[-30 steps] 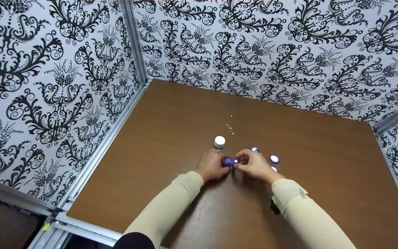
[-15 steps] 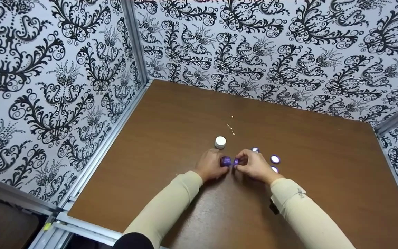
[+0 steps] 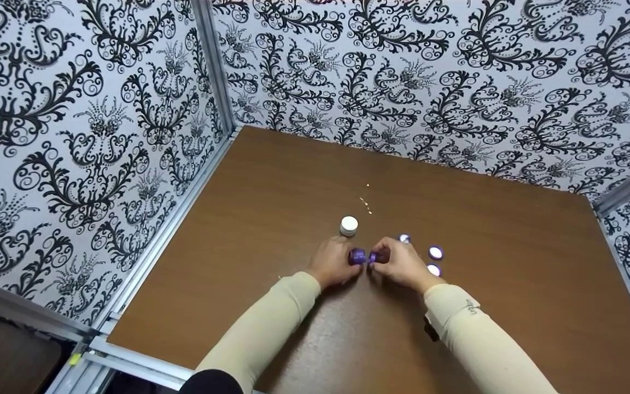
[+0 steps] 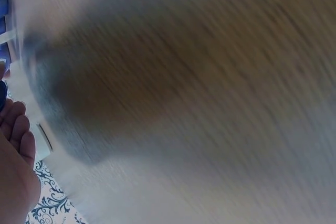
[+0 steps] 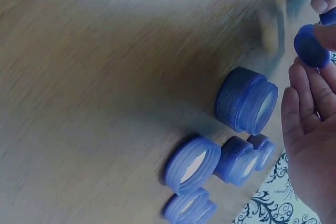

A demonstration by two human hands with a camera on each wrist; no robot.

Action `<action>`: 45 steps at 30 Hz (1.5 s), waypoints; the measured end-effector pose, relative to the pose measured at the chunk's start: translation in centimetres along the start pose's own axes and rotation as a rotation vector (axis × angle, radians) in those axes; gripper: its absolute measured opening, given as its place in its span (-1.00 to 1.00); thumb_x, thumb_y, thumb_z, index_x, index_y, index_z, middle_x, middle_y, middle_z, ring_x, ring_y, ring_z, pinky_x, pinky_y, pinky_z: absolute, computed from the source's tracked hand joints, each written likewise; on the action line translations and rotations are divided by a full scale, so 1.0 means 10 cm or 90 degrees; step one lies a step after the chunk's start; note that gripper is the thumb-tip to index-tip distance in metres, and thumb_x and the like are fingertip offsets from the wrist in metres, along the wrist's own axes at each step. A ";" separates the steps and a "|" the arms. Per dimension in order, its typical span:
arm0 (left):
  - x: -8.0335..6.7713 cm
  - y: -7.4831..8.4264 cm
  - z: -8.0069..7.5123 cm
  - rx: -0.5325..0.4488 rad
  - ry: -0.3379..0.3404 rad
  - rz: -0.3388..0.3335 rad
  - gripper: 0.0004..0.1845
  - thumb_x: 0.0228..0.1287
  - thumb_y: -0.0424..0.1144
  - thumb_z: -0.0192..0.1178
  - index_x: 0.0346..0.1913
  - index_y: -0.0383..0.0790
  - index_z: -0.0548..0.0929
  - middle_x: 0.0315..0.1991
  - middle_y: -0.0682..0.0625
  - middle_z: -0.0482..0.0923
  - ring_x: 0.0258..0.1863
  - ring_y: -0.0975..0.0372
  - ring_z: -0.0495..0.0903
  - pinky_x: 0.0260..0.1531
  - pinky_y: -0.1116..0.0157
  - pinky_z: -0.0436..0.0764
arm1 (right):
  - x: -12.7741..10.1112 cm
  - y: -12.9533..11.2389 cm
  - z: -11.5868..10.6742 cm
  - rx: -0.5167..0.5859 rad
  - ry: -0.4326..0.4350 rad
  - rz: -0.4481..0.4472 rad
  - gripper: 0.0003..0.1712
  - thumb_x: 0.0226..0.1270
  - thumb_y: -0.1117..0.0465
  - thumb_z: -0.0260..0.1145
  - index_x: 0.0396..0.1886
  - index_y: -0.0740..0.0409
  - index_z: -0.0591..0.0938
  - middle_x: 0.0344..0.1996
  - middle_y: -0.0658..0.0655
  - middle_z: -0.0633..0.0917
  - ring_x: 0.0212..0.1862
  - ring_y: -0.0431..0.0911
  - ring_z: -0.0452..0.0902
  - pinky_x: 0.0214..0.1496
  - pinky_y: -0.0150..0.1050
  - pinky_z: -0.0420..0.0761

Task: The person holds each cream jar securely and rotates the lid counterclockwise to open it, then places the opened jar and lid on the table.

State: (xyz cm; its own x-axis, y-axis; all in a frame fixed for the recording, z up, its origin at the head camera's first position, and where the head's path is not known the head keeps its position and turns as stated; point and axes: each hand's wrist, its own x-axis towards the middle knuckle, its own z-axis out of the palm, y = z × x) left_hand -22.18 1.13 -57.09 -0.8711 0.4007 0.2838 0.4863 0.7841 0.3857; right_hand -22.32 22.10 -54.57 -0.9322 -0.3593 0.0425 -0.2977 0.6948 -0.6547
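Near the middle of the table, my left hand [image 3: 335,261] grips a small purple jar [image 3: 357,256] lying sideways, its mouth end toward the right. Opposite it, my right hand [image 3: 402,264] pinches a small purple lid [image 3: 372,257] on edge between thumb and fingers, with a narrow gap to the jar. The right wrist view shows that lid [image 5: 311,46], bluish there, under the thumb, with part of the jar [image 5: 329,16] beside the other thumb. In the left wrist view the left hand [image 4: 16,179] shows only at the edge, with a sliver of blue at its fingers.
A white-topped round container [image 3: 349,225] stands just beyond the left hand. Purple-rimmed round pieces with white centres [image 3: 435,252] lie right of the right hand. The right wrist view shows several blue jars [image 5: 244,100] and a ring-like lid [image 5: 191,165]. Pale crumbs [image 3: 366,204] lie farther back.
One second ago the lid was up against the jar's mouth; now a small gap separates them. The right hand and forearm have shifted slightly left, uncovering more of the nearest white-centred piece.
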 end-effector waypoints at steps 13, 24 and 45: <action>-0.01 -0.04 0.04 0.002 0.016 0.011 -0.69 -0.01 0.02 0.40 -0.31 -0.13 0.72 -0.32 0.06 0.62 -0.26 0.18 0.61 -0.19 0.21 0.57 | 0.01 0.02 0.07 -0.032 0.005 -0.010 -0.65 0.03 0.29 0.57 -0.16 0.12 0.66 -0.26 0.00 0.73 -0.16 -0.07 0.65 -0.04 -0.07 0.60; -0.01 -0.04 0.04 0.004 0.025 0.016 -0.67 -0.01 0.04 0.43 -0.31 -0.14 0.71 -0.34 0.06 0.60 -0.29 0.17 0.60 -0.21 0.20 0.57 | 0.01 0.04 0.09 -0.023 0.002 -0.016 -0.66 0.03 0.32 0.56 -0.18 0.14 0.66 -0.27 0.01 0.72 -0.16 -0.07 0.64 -0.02 -0.06 0.59; -0.04 -0.02 0.01 -0.004 0.003 -0.006 -0.66 0.01 0.06 0.41 -0.28 -0.13 0.71 -0.28 0.04 0.62 -0.23 0.15 0.61 -0.19 0.20 0.58 | 0.01 0.06 0.09 -0.005 0.005 -0.006 -0.61 0.02 0.32 0.56 -0.12 0.20 0.65 -0.26 0.05 0.73 -0.16 -0.04 0.65 -0.02 -0.06 0.60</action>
State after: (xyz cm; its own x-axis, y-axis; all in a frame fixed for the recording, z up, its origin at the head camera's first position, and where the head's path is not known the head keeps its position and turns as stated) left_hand -21.95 0.92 -57.36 -0.8751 0.3915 0.2844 0.4790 0.7843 0.3943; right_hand -22.35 21.92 -55.64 -0.9306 -0.3620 0.0545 -0.3088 0.6963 -0.6479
